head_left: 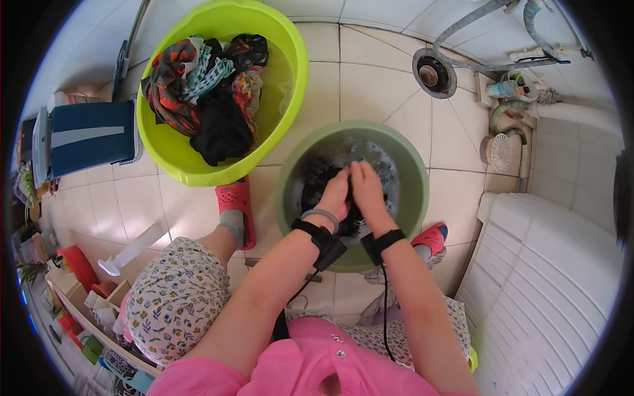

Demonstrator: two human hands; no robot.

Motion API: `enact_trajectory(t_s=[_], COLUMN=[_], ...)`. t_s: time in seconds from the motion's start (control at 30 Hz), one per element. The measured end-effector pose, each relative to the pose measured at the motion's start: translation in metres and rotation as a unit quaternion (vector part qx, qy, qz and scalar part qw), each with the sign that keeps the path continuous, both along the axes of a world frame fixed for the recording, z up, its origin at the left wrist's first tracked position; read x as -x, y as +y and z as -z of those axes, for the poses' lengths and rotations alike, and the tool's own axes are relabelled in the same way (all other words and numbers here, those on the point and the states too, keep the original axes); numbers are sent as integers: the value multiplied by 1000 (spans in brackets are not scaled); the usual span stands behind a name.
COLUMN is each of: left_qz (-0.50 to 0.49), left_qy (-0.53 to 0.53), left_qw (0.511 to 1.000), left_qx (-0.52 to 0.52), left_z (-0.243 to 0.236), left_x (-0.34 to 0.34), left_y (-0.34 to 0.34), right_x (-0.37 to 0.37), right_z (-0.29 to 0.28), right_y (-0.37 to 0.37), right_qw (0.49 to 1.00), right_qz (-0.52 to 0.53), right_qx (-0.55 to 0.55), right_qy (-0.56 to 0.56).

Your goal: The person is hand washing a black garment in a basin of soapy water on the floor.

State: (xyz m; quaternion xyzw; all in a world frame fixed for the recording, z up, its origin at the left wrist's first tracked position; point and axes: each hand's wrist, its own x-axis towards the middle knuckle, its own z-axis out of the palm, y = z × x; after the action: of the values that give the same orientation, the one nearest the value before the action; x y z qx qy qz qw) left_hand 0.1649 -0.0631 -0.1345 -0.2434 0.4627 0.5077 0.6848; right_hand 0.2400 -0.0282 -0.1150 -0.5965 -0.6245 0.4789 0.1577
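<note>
Between my feet stands a round dull-green basin (418,171) holding water with suds. A black cloth (316,188) lies partly under the water; its shape is blurred by the foam. My left hand (335,197) is closed on the cloth over the middle of the basin. Right beside it, my right hand (368,191) is closed too, its fingers curled around the same cloth. The two hands almost touch at the fingertips. Each wrist wears a black strap with a cable.
A large lime-green tub (295,72) at the far left holds a heap of wet clothes (221,122). Left of it is a blue bin (92,136). A floor drain (430,76) and grey hose (456,39) sit far right; a white ribbed panel (535,284) borders my right.
</note>
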Motion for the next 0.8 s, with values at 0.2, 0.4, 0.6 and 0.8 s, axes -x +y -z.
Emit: enact_trajectory(t_s=[0.2, 0.4, 0.6, 0.8], left_qz=[40, 73, 58, -19], left_qy=[52, 93, 38, 100], left_qw=[997, 992, 997, 995], left_qx=[-41, -34, -36, -7], left_z=[-3, 41, 48, 40], left_x=[17, 20, 20, -17], left_y=[30, 6, 11, 3], right_x=[-62, -39, -43, -26], right_z=[49, 48, 72, 48], right_y=[45, 16, 14, 17], right_qw=[995, 953, 887, 961], right_qz=[36, -160, -322, -204], right_qx=[-68, -217, -178, -33], right_qy=[-70, -136, -279, -186])
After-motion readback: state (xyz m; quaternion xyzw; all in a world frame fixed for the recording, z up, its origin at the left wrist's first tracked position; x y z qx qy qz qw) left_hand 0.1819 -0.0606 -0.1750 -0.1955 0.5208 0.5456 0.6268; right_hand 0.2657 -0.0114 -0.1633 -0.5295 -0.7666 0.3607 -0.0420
